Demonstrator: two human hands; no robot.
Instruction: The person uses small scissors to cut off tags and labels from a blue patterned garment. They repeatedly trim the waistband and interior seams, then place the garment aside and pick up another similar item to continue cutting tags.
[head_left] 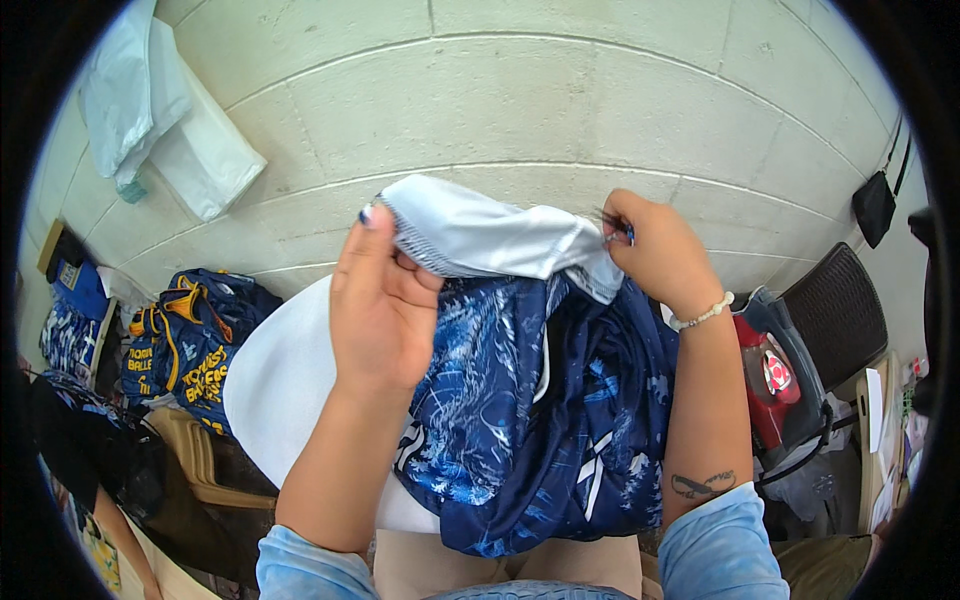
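A dark blue garment (490, 400) with white and light blue print is bunched over my lap. Its pale inner side (480, 225) is turned outward and held up between my hands, with dark stitching along the left edge. My left hand (385, 300), palm toward me, grips that stitched edge by thumb and fingers. My right hand (655, 250) is closed in a pinch at the other end of the pale fabric. Dark thread-like strands stick out by its fingertips; what they belong to is hard to make out.
A white rounded board (280, 375) lies under the garment. At left are navy and yellow printed clothes (200, 330) and another person's arm (125, 545). White plastic bags (165, 110) hang on the block wall. A bag with red contents (770, 370) stands at right beside a dark woven chair back (835, 310).
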